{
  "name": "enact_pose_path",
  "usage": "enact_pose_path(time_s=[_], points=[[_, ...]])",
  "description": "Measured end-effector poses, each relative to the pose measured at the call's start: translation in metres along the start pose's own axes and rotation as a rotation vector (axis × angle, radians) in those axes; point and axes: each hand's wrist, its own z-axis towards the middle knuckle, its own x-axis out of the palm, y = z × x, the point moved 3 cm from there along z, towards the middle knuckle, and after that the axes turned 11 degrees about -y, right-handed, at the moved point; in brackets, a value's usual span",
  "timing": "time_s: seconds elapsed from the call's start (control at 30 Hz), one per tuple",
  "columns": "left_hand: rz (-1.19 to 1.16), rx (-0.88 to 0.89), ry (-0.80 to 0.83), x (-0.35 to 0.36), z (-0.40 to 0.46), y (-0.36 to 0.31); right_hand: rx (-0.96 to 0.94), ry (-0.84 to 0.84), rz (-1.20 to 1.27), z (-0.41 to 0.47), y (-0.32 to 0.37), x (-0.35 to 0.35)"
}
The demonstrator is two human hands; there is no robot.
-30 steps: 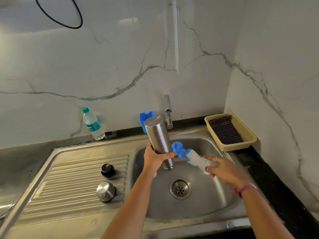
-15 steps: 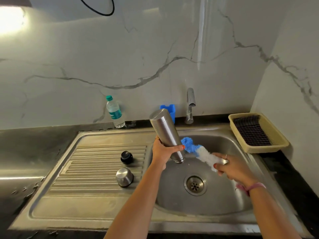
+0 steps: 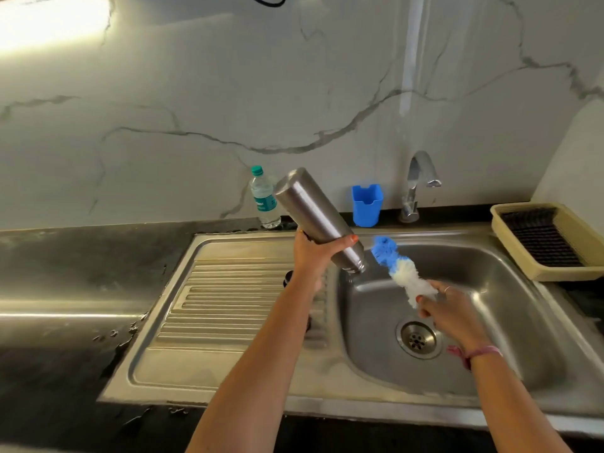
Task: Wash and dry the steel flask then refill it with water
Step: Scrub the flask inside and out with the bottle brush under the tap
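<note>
We see the cylindrical steel flask [image 3: 318, 219] tilted mouth-down over the steel sink basin's [image 3: 510, 308] left rim, left hand [image 3: 313, 256] fingers curled round it; right hand [image 3: 452, 312] fingers pinch a blue-and-white bottle brush [image 3: 400, 271] just beside the mouth.

We see open basin floor around the drain [image 3: 417, 340] at lower right of the frame. Above the basin, the tilted steel flask [image 3: 318, 217] and the bottle brush [image 3: 400, 273] fill the middle, near each other but apart. Along the back wall the plastic bottle [image 3: 264, 197], blue cup [image 3: 366, 206] and tap [image 3: 416, 184] stand in a row. The yellow tray [image 3: 555, 273] blocks the right edge. The ribbed draining board [image 3: 228, 299] at centre left lies mostly open.
</note>
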Motion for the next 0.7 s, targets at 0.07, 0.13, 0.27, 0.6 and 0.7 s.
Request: enact_pose_path(time_s=[0.07, 0.13, 0.27, 0.6, 0.7], points=[[-0.059, -0.007, -0.029, -0.021, 0.009, -0.01, 0.003, -0.024, 0.039, -0.01, 0.006, 0.012], [-0.144, -0.021, -0.033, -0.044, 0.015, -0.022, 0.016, -0.046, 0.082, -0.018, 0.008, 0.023], [-0.36, -0.045, 0.003, -0.09, 0.025, -0.042, 0.074, -0.09, 0.174, -0.031, 0.007, 0.038], [-0.413, -0.14, -0.246, -0.187, 0.063, -0.012, 0.09, -0.141, 0.243, -0.06, 0.002, 0.064], [-0.346, -0.088, -0.248, -0.198, 0.067, 0.002, 0.088, -0.142, 0.239, -0.062, 0.006, 0.071]])
